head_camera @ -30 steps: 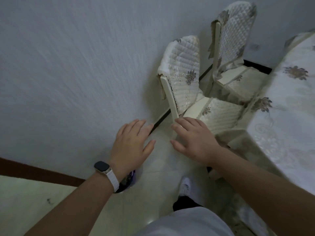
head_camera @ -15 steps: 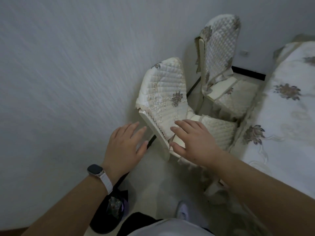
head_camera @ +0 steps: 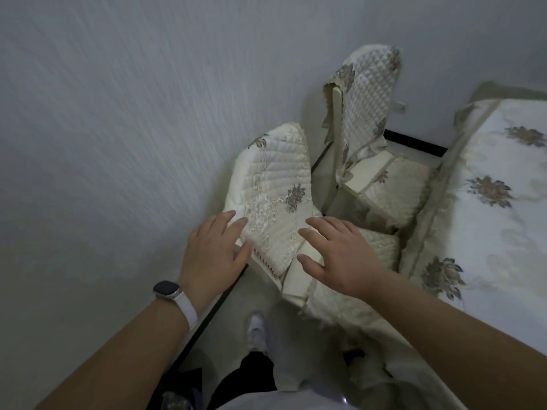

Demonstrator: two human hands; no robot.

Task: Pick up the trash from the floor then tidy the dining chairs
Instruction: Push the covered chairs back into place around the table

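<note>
The left hand (head_camera: 213, 255) and right hand (head_camera: 340, 258) are held spread at the back of the near chair (head_camera: 296, 276), between wall (head_camera: 118, 143) and desk (head_camera: 503, 238). Its loose cover (head_camera: 272, 179) could be dragged askew if gripped alone.

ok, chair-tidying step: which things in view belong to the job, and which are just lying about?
Belongs to the job: near chair, far chair, left hand and right hand, both open at the near chair's back.
Just there: table under the floral cloth, smartwatch, white shoe, wall.
</note>
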